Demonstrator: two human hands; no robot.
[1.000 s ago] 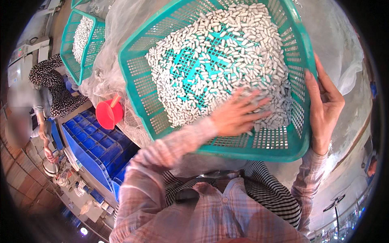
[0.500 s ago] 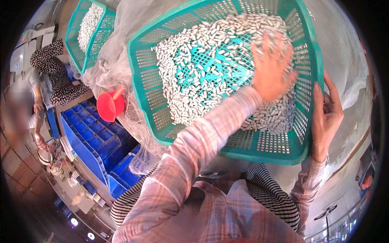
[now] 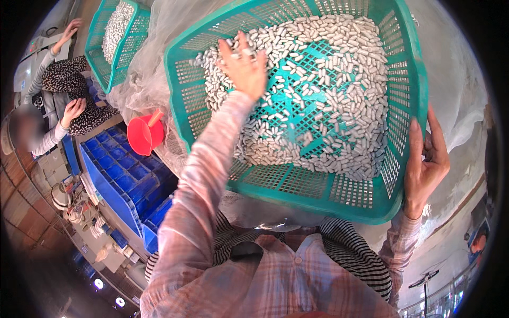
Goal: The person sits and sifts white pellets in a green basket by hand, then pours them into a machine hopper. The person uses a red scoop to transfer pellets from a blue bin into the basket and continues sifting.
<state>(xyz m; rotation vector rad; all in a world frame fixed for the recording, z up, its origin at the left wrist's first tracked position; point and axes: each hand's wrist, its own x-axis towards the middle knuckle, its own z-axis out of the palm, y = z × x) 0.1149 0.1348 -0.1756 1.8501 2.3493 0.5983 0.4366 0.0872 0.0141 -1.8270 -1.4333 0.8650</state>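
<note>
Left fingers (image 3: pixel 227 53) shifted leftward, splayed on white pellets (image 3: pixel 360 47) (smooth, oblong); right fingers (image 3: pixel 415 142) gripping latticed plastic basket (image 3: pixel 318 208).

A red scoop (image 3: pixel 142 138) sits just beside a divided blue bin (image 3: pixel 119 170), left, near a co-worker in spotted trousers (image 3: pixel 64 75); round lights (image 3: pixel 98 283) glow at lower left.

- This looks like a workshop or a small factory.
- A big green basket (image 3: pixel 421 87) holds lots and lots of little white pieces (image 3: pixel 360 69), all nearly the same.
- A second green basket (image 3: pixel 127 59) has white pieces too.
- A blue bin (image 3: pixel 111 188) is split into many small squares.
- Another person (image 3: pixel 66 74) is over on the left.
</note>
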